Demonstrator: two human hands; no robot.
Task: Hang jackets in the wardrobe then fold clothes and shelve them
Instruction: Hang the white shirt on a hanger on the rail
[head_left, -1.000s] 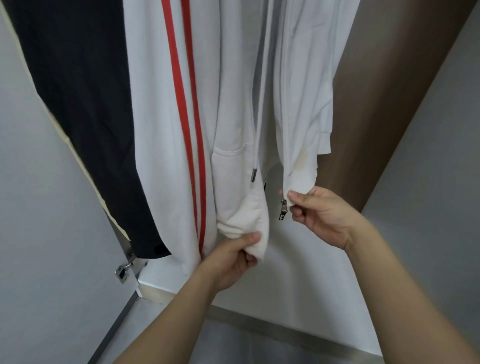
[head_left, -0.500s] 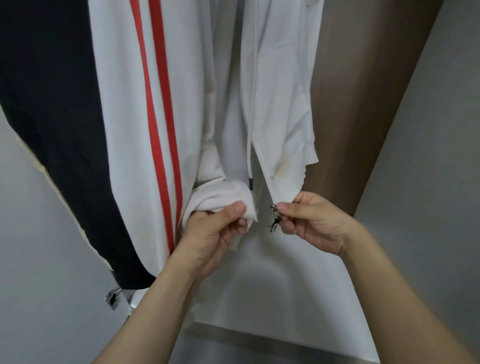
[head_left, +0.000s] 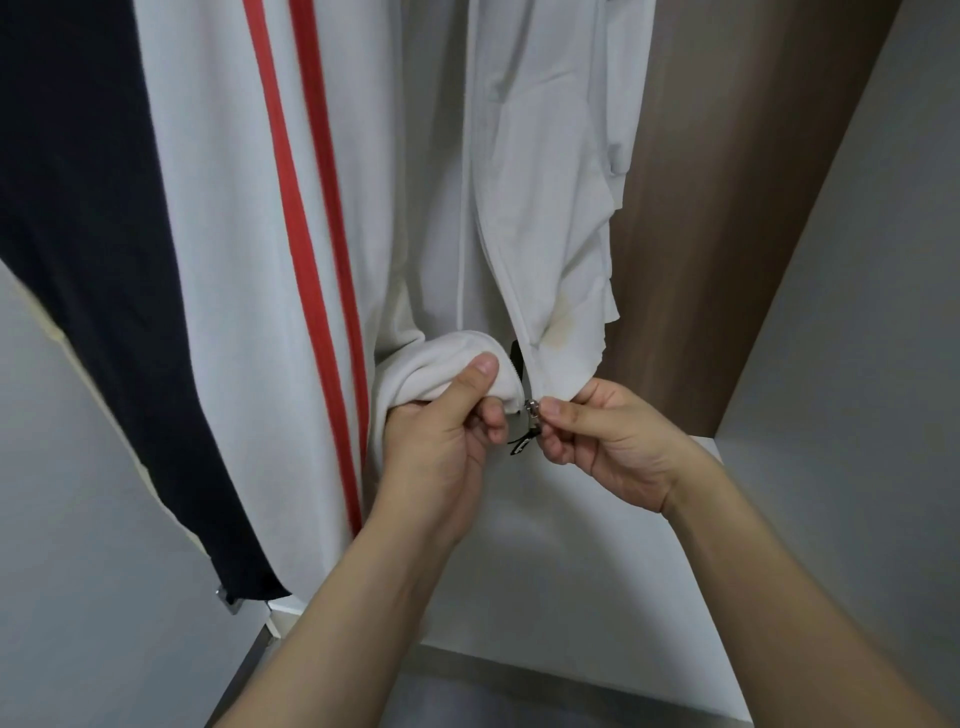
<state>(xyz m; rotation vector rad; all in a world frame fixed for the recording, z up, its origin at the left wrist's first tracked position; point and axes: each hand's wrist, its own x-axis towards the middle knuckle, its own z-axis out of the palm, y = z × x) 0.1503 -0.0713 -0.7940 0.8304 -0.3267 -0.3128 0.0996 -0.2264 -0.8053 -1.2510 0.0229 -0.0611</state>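
Observation:
A white zip-up jacket (head_left: 540, 208) hangs in the wardrobe with its front open. My left hand (head_left: 447, 447) grips the bunched lower hem of the jacket's left front panel, thumb on top. My right hand (head_left: 597, 436) pinches the bottom corner of the right front panel. The metal zipper slider (head_left: 531, 406) with its dark pull tab sits just left of my right fingertips, between the two hands. The two zipper ends are close together.
A white garment with two red stripes (head_left: 291, 234) hangs left of the jacket, and a dark navy garment (head_left: 88, 234) hangs further left. The brown wardrobe side panel (head_left: 727, 208) stands on the right. The white wardrobe floor (head_left: 597, 597) lies below, with a hinge (head_left: 228, 603) at lower left.
Both hands have come closer together, bringing the two bottom zipper ends of the white jacket nearly together. The view has moved nearer to the jacket.

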